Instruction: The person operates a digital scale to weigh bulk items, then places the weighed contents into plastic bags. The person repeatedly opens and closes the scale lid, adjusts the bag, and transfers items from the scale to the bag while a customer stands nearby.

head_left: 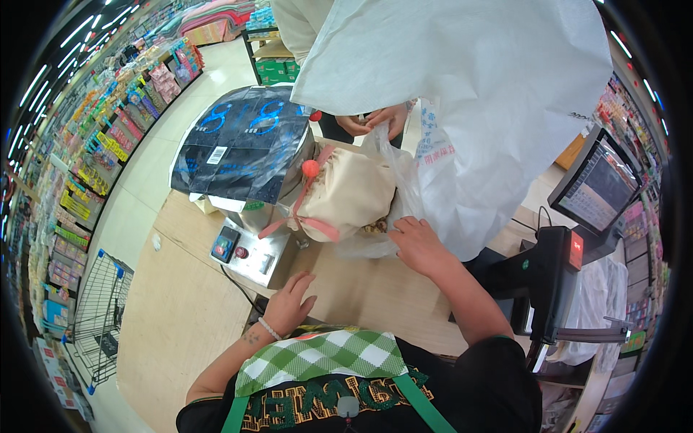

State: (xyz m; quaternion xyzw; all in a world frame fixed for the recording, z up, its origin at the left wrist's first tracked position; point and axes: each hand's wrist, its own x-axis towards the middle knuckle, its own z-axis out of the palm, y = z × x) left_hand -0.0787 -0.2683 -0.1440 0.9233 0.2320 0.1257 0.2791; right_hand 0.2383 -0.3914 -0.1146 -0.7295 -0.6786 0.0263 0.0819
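My left hand [291, 304], with a beaded bracelet on its wrist, is over the wooden counter [178, 303], its fingers apart and nothing in it. My right hand [417, 244] is at the edge of a clear plastic bag [403, 168]; whether its fingers grip the plastic is not plain. Left of it sits a cream cloth bundle [352, 189] with a pink ribbon bow [296, 219]. A large white woven sack [471, 108] rises behind my right hand. Another person's hands [379, 120] are at the top of the clear bag.
A dark printed package [243, 143] stands at the back left, behind a metal box with a red button [241, 252]. To the right are a checkout screen [601, 184] and a black stand with a red display [575, 250]. A shopping cart [103, 319] stands beyond the counter's left edge.
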